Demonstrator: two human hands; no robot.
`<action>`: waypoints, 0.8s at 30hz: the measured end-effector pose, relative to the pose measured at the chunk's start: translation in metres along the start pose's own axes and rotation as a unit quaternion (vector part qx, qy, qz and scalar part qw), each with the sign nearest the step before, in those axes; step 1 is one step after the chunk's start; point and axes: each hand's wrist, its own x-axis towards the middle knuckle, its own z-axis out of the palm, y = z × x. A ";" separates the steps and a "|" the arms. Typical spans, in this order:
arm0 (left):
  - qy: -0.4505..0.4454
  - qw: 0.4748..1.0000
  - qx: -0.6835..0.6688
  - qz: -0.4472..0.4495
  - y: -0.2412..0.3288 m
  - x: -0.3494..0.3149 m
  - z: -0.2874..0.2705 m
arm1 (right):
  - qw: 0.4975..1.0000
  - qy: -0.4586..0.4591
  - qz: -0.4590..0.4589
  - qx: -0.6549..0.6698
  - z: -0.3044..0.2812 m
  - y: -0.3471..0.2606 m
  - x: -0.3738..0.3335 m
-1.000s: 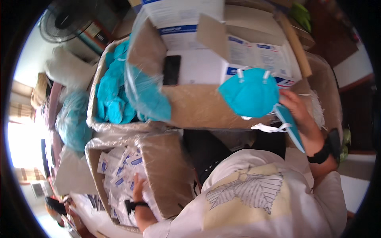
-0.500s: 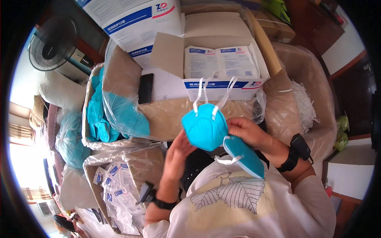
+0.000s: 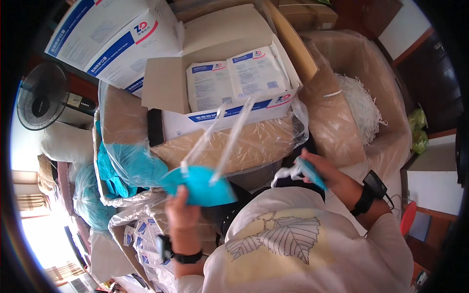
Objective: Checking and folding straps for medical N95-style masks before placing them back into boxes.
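My left hand [image 3: 181,211] is closed on the lower edge of a turquoise face mask [image 3: 204,186], raised in front of me. Two white straps stretch up from it across the front of the open white carton [image 3: 215,117]. To the right, my right hand [image 3: 322,168] grips a second turquoise face mask [image 3: 312,175], seen nearly edge-on, its white straps bunched at its left side. Inside the carton, white packets with blue bands [image 3: 252,73] stand in two stacks side by side.
A large lined box on the right holds a heap of white straps [image 3: 359,105]. Left, a lined box holds turquoise masks [image 3: 110,171]; another below holds flat packets [image 3: 146,239]. White cartons [image 3: 132,44] are stacked at upper left beside a fan [image 3: 44,95].
The two masks, held close together before, are now apart. My left hand has moved left with one, while my right hand keeps the other. The whole view has tilted and shifted.
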 end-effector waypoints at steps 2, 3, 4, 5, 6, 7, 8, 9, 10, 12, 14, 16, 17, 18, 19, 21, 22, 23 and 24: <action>0.095 0.978 0.180 0.037 0.033 -0.006 -0.020 | 0.970 -0.044 0.037 0.236 -0.083 0.040 0.023; 0.123 0.906 0.403 0.039 0.036 -0.010 -0.050 | 0.968 0.023 0.049 0.246 -0.102 0.051 0.031; 0.134 0.838 0.529 0.011 0.034 -0.021 -0.071 | 0.970 0.087 0.036 0.226 -0.101 0.052 0.033; 0.139 0.751 0.646 -0.015 0.032 -0.033 -0.086 | 0.967 0.148 0.022 0.205 -0.093 0.050 0.034; 0.140 0.648 0.747 -0.041 0.029 -0.039 -0.094 | 0.961 0.210 0.008 0.181 -0.079 0.046 0.034; 0.154 0.731 0.661 -0.070 0.018 -0.043 -0.097 | 0.960 0.234 -0.016 0.154 -0.062 0.040 0.033; 0.165 0.803 0.564 -0.097 0.006 -0.047 -0.089 | 0.971 0.180 -0.051 0.146 -0.049 0.037 0.035; 0.170 0.894 0.392 -0.133 -0.006 -0.047 -0.075 | 0.980 0.123 -0.083 0.134 -0.038 0.036 0.038; 0.176 0.926 0.296 -0.156 -0.018 -0.042 -0.055 | 0.984 0.065 -0.115 0.123 -0.025 0.034 0.041; 0.153 0.962 0.130 -0.186 -0.044 -0.024 -0.023 | 0.981 0.045 -0.154 0.107 0.016 0.023 0.037; 0.113 0.974 0.045 -0.191 -0.061 -0.012 -0.001 | 0.982 0.007 -0.184 0.046 0.048 0.013 0.031; 0.084 0.979 0.001 -0.185 -0.070 -0.005 0.018 | 0.976 -0.045 -0.204 -0.066 0.068 0.012 0.027; 0.085 0.979 -0.034 -0.184 -0.069 -0.001 0.026 | 0.963 -0.057 -0.242 -0.109 0.076 0.014 0.029; 0.086 0.977 -0.069 -0.183 -0.067 0.001 0.034 | 0.946 -0.068 -0.278 -0.152 0.084 0.017 0.032; 0.087 0.974 -0.104 -0.182 -0.066 0.003 0.039 | 0.926 -0.080 -0.314 -0.194 0.088 0.020 0.033; 0.073 0.974 -0.147 -0.156 -0.068 0.005 0.040 | 0.918 -0.061 -0.290 -0.262 0.090 0.026 0.035; 0.066 0.973 -0.168 -0.142 -0.069 0.006 0.041 | 0.913 -0.051 -0.277 -0.296 0.091 0.029 0.035; 0.064 0.978 -0.148 -0.135 -0.070 0.006 0.043 | 0.920 -0.045 -0.273 -0.277 0.092 0.032 0.035; 0.062 0.982 -0.128 -0.127 -0.070 0.004 0.045 | 0.919 -0.038 -0.283 -0.273 0.094 0.033 0.036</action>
